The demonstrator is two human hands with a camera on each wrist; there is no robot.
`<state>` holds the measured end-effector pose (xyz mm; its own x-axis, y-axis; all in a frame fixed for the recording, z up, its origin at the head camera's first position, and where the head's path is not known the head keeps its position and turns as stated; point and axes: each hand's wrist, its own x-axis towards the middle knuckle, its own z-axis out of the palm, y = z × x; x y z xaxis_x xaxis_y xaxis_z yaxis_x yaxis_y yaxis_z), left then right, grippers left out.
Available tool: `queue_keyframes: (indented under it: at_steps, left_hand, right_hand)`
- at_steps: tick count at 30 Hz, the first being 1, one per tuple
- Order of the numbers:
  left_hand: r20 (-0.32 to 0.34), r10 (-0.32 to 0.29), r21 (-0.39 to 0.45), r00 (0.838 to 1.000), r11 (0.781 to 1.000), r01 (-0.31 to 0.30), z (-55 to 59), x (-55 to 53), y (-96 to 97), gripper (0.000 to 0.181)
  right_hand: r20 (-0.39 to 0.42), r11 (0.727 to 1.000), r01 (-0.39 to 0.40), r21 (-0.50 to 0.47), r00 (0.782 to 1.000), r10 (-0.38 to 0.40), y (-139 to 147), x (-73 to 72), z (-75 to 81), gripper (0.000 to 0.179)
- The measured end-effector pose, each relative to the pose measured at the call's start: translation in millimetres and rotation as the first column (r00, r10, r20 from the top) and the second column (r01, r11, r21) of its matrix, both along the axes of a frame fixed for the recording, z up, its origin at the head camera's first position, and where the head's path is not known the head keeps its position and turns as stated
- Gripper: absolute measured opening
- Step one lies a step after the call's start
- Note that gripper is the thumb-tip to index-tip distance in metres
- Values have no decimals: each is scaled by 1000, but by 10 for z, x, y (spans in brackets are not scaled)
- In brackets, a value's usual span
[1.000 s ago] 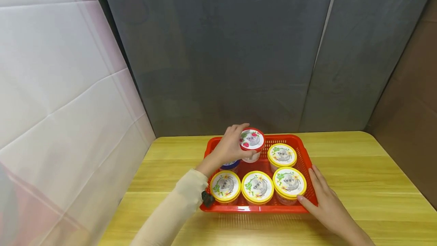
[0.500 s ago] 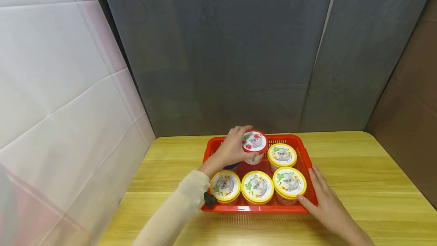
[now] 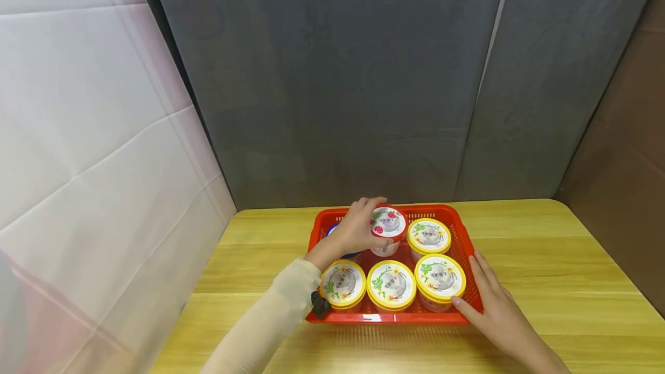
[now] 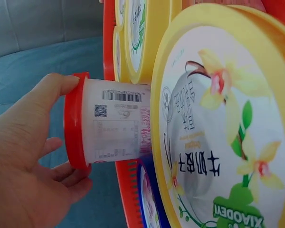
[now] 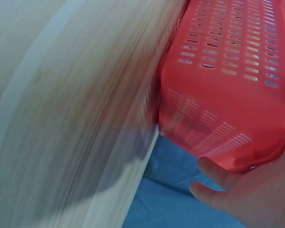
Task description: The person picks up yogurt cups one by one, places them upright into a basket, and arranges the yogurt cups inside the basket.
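Note:
My left hand (image 3: 354, 229) grips a red-lidded tub (image 3: 388, 223) by its lid, thumb and fingers on opposite sides of the rim. The tub hangs upright over the back middle of a red plastic basket (image 3: 384, 318); a barcode shows on its pale side in the left wrist view. Beneath my left wrist, a blue-lidded tub (image 3: 331, 228) is mostly covered. My right hand (image 3: 499, 310) holds the basket's right side near the front corner, thumb over the rim and fingers along the outside. In the right wrist view, fingertips (image 5: 213, 171) lie against the basket's slotted wall.
Three yellow-lidded tubs, left (image 3: 343, 284), middle (image 3: 392, 285) and right (image 3: 440, 276), line the basket's front. Another yellow-lidded tub (image 3: 429, 235) stands at the back right. The basket sits on a wooden table (image 3: 561, 270) before a dark grey panel (image 3: 332, 85).
My left hand has moved slightly right and lowered the red-lidded tub toward the basket, beside the back yellow-lidded tub. More of the blue lid's back edge shows. My right hand stays put.

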<state>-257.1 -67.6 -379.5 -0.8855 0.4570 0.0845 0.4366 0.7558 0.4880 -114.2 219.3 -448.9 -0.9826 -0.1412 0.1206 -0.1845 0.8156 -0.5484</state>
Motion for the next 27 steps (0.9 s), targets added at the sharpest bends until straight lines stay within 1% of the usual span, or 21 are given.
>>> queue_keyframes:
  at_steps: [8, 12, 16, 21, 27]
  left_hand:
    - [67, 8, -33, 998, 999, -6, -56, -27, 14, 91]
    - [90, 2, -56, 996, 998, 3, -79, -44, 10, 92]
    - [116, -4, -63, 993, 998, 11, -94, -57, 10, 94]
    - [140, -7, -74, 990, 997, 17, -125, -60, 16, 93]
    - [165, 10, -63, 986, 998, 0, -151, -55, 30, 92]
  right_hand:
    - [-7, 1000, -3, -5, 1000, 3, -7, 4, -4, 97]
    - [-7, 1000, -2, -5, 1000, 2, -11, 3, -7, 97]
    - [-11, 1000, -2, -6, 1000, 2, -16, 0, -7, 97]
    - [-11, 1000, -5, -11, 1000, 5, -24, 8, -3, 96]
    - [-7, 1000, -2, -7, 1000, 2, -28, 23, 4, 96]
